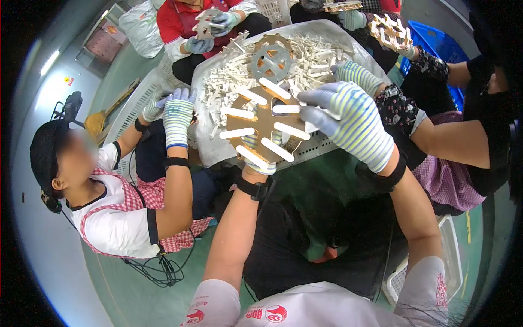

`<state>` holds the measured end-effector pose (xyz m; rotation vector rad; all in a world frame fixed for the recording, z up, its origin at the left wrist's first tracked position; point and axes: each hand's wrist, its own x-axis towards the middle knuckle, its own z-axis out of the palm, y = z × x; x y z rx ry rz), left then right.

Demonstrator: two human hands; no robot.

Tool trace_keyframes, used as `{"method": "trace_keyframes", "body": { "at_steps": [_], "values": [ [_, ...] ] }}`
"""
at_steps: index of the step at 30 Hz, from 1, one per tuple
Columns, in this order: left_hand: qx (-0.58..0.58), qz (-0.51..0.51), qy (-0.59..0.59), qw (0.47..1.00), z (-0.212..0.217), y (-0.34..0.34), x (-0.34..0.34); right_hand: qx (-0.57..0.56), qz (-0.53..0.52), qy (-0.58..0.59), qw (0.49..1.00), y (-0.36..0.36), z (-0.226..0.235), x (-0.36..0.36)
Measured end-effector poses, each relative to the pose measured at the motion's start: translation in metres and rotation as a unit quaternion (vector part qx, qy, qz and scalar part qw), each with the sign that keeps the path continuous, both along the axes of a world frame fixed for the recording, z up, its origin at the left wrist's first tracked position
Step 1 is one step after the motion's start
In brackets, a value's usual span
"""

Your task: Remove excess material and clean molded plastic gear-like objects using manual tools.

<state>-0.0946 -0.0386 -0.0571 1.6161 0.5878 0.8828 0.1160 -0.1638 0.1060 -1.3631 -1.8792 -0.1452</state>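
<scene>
**Two gloved hands working one spoked disc**

Two hands are sharing a single job here. The right hand's fingers [318, 109] are closing loosely around a white plastic strip [287, 109] at the disc's right edge, thumb and forefinger pinching its outer end, seemingly so the strip lines up with its slot. The right hand [348, 122], in a striped knit glove, is hovering above the disc rather than carrying its weight.

The left hand's fingers [261, 163] are curling up from below and gripping the lower rim of the tan round disc [265, 124], holding it tilted toward the face, probably so every slot is showing. The left hand [259, 161] is mostly hidden behind the disc; only gloved fingertips and a black wrist strap are showing.

The disc is being held in the air, between the person's chest and the table [327, 144], with about seven white strips radiating from its centre like spokes. Just beyond it, a heap of loose white strips [239, 76] is lying on the table's white-covered top, within easy reach, and a grey metal wheel with cut-outs [271, 57] is resting on that heap.

Around the table other people are sitting with the same gloves: one at the left is reaching a gloved hand [177, 111] toward the heap, and another across the table in a red top [174, 16] is handling a similar piece.
</scene>
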Motion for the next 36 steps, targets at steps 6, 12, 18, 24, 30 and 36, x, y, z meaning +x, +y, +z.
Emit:
{"method": "trace_keyframes", "body": {
  "at_steps": [6,12,18,24,30,36],
  "values": [
    [0.157,0.033,0.114,0.98,-0.013,-0.007,0.008,-0.167,0.045,0.201,0.964,0.009,-0.041,-0.008],
    [0.765,0.286,0.246,0.522,0.002,-0.02,0.011,-0.163,0.176,0.234,0.942,0.006,-0.059,-0.005],
    [0.478,0.029,0.171,0.861,0.059,-0.037,0.037,0.099,-0.083,-0.018,0.991,-0.143,0.004,0.045],
    [0.298,-0.036,0.002,0.954,0.081,-0.047,0.056,0.18,-0.494,0.109,0.843,-0.382,0.037,0.077],
    [0.312,-0.042,0.051,0.948,0.076,-0.053,0.064,-0.15,-0.749,0.327,0.556,-0.584,-0.098,0.133],
    [0.29,-0.087,0.096,0.948,0.092,-0.078,0.077,-0.654,-0.589,0.229,0.416,-0.665,-0.298,0.143]
  ]
}}
